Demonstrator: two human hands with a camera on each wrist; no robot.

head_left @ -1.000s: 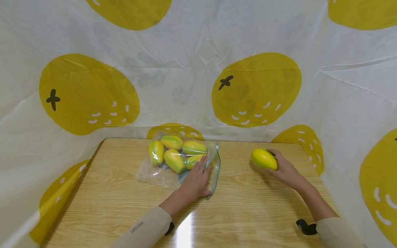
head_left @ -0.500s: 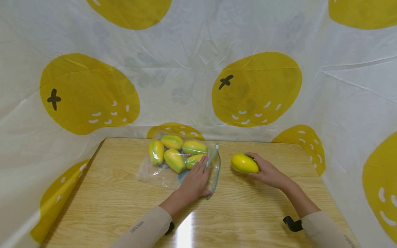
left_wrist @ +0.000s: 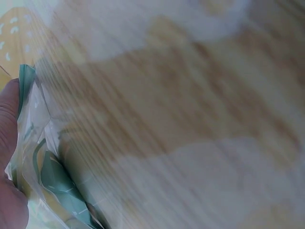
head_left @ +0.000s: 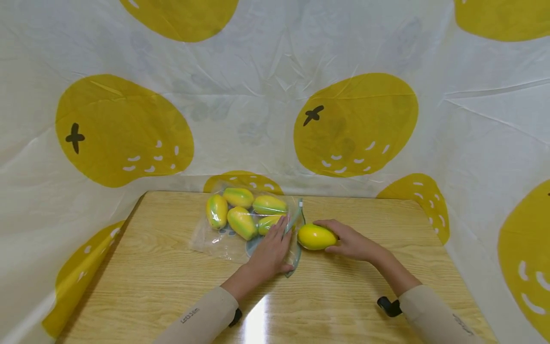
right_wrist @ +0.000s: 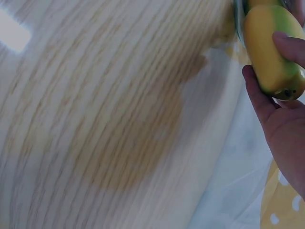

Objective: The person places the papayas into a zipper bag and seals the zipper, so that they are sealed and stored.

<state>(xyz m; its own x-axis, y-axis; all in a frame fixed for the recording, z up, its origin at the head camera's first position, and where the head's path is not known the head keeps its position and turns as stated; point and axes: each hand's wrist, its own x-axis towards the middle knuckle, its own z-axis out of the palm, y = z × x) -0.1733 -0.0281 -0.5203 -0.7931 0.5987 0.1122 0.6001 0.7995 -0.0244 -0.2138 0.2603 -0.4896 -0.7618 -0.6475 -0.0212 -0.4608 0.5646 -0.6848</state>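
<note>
Across the open mouth of a clear zip bag lies my left hand, fingers straight and thumb spread at the lower end of the green zip strip. Inside the bag are several yellow-green papayas, one papaya near its middle and another at its left. My right hand grips a further papaya by its right end, thumb on one side and fingers on the other. This fruit's left tip overlaps the bag's mouth. In the right wrist view, the held papaya shows its dark stem end.
The bag lies on a wood-grain table, near its back edge. A white cloth printed with large yellow fruit hangs behind and at both sides. Dark wrist devices show at the cuffs, one device at the right.
My right hand has carried the papaya leftward and slightly nearer, from the right part of the table to the bag's mouth. The left hand and the bag have stayed in place.
</note>
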